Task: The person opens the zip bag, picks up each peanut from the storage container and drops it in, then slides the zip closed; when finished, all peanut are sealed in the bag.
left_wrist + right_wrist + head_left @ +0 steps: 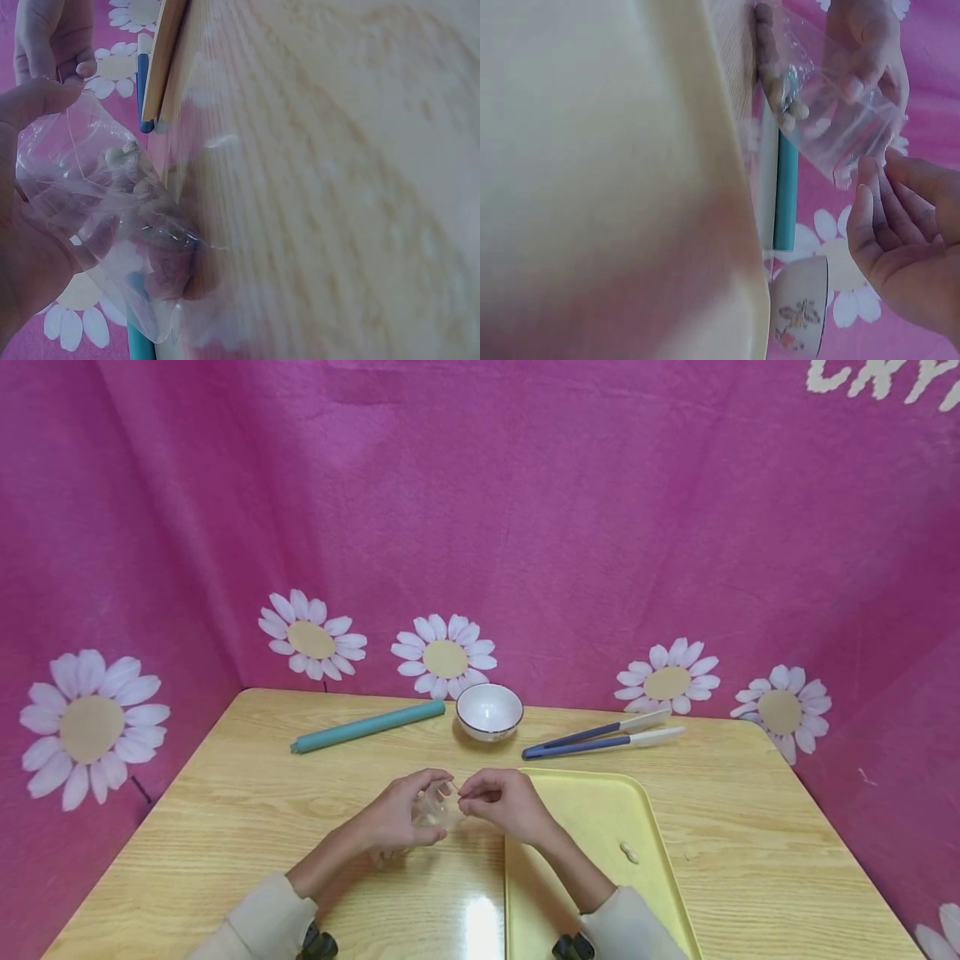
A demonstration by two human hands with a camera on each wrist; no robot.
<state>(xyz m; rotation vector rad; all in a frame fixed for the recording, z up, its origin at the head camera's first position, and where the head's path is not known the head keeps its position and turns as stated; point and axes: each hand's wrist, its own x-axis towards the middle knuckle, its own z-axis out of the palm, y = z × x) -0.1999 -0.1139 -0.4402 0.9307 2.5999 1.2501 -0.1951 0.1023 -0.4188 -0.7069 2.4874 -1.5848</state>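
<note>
A clear plastic zip bag [829,124] with a red line near its mouth hangs between my two hands above the table. Several peanuts [793,114] lie low inside it. My left hand [393,817] holds the bag from the left, thumb on the near side and fingers behind it. At the bag's upper edge, my right hand [501,802] pinches the plastic between thumb and fingertips. In the left wrist view the bag [82,161] droops past the left palm. A single peanut [628,852] lies on the yellow tray [600,793], to the right of my right forearm.
Beyond my hands stands a white bowl [489,710] with a dark rim. A teal stick [367,727] lies to its left, and blue-and-white tongs [592,742] lie spread to its right. A pink curtain [540,527] with flowers hangs behind the wooden table [765,843].
</note>
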